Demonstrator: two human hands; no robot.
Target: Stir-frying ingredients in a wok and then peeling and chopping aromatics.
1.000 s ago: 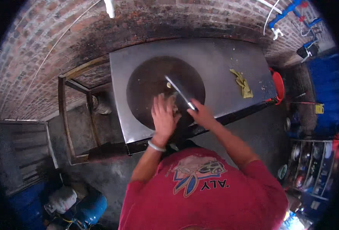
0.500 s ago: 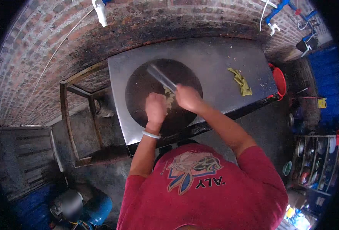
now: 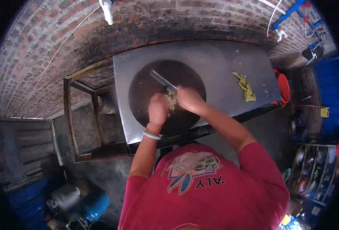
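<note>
My right hand is closed round the handle of a knife. Its grey blade points away and to the left, seen almost edge-on. Below it is a large round dark surface in the metal worktop; I cannot tell if it is a wok or a board. Small pale-yellow pieces of food lie scattered there between my hands. My left hand, with a pale bangle at the wrist, is closed just left of the pieces. Whatever its curled fingers hold is hidden.
A crumpled yellow-green cloth lies on the right of the metal worktop. Beyond its right end is a red basin. A wooden frame stands at the left, and a brick wall runs along the back.
The knife blade has turned from showing its broad face to nearly edge-on. Both hands stay close together over the round surface. The whole view has shifted slightly.
</note>
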